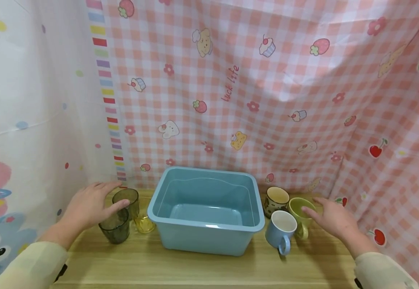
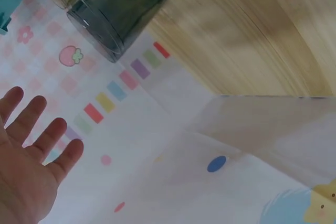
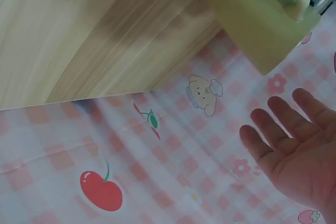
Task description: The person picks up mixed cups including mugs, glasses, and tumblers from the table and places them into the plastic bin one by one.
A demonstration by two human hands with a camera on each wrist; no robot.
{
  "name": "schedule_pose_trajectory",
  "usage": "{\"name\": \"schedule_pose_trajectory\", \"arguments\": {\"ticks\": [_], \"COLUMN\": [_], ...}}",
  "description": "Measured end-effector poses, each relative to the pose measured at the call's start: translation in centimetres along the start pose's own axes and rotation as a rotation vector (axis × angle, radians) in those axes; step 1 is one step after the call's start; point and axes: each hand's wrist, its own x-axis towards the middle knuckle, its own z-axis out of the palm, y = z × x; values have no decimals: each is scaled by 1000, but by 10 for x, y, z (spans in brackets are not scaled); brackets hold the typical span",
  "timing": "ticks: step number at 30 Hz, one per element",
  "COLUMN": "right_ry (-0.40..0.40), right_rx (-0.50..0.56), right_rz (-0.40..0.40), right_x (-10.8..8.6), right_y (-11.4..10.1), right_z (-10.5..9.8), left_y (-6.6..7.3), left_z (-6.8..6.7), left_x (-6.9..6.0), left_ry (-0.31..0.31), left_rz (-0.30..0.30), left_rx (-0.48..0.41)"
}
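In the head view my left hand (image 1: 90, 205), fingers extended, hovers beside and over two dark glasses, the nearer one (image 1: 116, 229) and the farther one (image 1: 131, 200). A yellow glass (image 1: 145, 224) stands to their right. My right hand (image 1: 334, 218) is just right of a green mug (image 1: 301, 213), fingers spread, holding nothing. Beside that mug are a blue mug (image 1: 278, 230) and a patterned cup (image 1: 275, 202). In the left wrist view, the left hand (image 2: 31, 166) is apart from the dark glasses (image 2: 113, 11); in the right wrist view, a gap separates the right hand (image 3: 299, 150) from the green mug (image 3: 257, 22).
A blue plastic bin (image 1: 205, 239) stands mid-table between the glasses and the mugs, with nothing visible inside. The wooden tabletop (image 1: 180, 269) extends in front of it. Patterned cloth (image 1: 209, 80) hangs behind and at both sides.
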Motion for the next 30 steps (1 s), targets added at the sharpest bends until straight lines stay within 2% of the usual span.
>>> {"name": "schedule_pose_trajectory", "arguments": {"ticks": [4, 10, 18, 26, 30], "right_ry": [36, 54, 63, 80, 86], "right_rx": [18, 15, 48, 63, 65], "right_rz": [0, -7, -8, -24, -31], "right_x": [-1, 0, -1, -4, -4], "right_y": [-5, -10, -17, -19, -20], "right_z": [-1, -4, -3, -6, -7], "left_y": [6, 17, 26, 38, 45], "left_z": [-2, -3, 2, 9, 12], "left_x": [-1, -2, -8, -12, -15], "left_ry": [50, 122, 160, 293, 297], "left_rz": [18, 80, 109, 203, 212], "left_rx": [-15, -14, -56, -75, -75]}}
